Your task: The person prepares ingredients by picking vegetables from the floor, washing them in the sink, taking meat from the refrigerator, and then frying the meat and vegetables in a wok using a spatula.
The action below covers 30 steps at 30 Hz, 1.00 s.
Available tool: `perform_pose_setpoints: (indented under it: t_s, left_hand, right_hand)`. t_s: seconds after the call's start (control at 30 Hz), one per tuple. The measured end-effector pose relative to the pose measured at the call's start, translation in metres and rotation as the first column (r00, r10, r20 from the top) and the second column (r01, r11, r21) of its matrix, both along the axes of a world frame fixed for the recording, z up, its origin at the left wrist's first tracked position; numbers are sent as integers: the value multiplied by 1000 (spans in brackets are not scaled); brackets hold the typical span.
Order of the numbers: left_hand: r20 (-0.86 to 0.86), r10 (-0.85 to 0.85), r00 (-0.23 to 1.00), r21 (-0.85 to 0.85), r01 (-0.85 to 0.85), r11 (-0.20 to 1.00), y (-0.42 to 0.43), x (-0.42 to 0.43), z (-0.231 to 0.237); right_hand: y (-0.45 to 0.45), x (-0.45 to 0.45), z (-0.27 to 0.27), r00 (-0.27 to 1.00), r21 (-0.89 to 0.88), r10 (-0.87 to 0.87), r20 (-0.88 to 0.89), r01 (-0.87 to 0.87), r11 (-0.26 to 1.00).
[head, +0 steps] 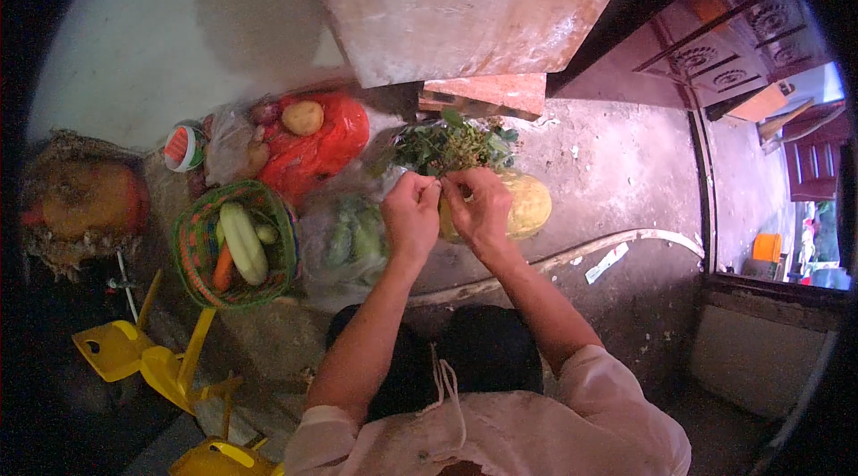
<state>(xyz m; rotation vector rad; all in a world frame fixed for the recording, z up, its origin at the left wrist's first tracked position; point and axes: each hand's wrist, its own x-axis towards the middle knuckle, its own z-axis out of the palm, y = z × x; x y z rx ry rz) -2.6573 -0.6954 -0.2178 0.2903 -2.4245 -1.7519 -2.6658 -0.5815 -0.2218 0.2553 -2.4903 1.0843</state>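
My left hand [410, 213] and my right hand [481, 209] meet before me, thumbs and fingers pinched together. Some small, thin thing appears to be between their fingertips; it is too small and too covered to name. Just beyond the hands lies a bunch of leafy greens [456, 146] with pale, branching heads. A yellow melon or squash [531, 206] sits below and behind my right hand, which hides part of it. Beside my left hand, a clear plastic bag [348, 268] contains green vegetables [355, 232].
A woven green basket [184, 261] holds a pale long squash [242, 241] and a carrot [223, 268]. Past it, a potato [303, 118] rests on a red plastic bag [322, 147]. A large board [462, 7] juts out ahead. Yellow stools [164, 369] stand at left; a curved stick [603, 241] lies right.
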Motion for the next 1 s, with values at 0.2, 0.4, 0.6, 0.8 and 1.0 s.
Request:
perform_pose_setpoints:
  t_s: [0.2,0.4,0.6,0.8,1.0]
  left_hand:
    - [272,-7,962,585,-159,795,-8,-3,0]
    - [323,-207,924,820,-164,548,-26,-6,1]
    - [297,-276,914,883,-152,444,-29,-2,5]
    - [268,-60,962,473,-77,878,-21,1,17]
    - [114,-63,991,323,23,946,-18,4,21]
  right_hand:
    - [-10,8,5,960,-655,50,277,151,741]
    - [22,9,15,819,-944,469,330,275,183]
    - [28,6,16,749,-943,601,278,334,20]
    - [20,3,26,771,-857,498,398,120,501]
    - [4,0,19,863,-511,196,466,82,856]
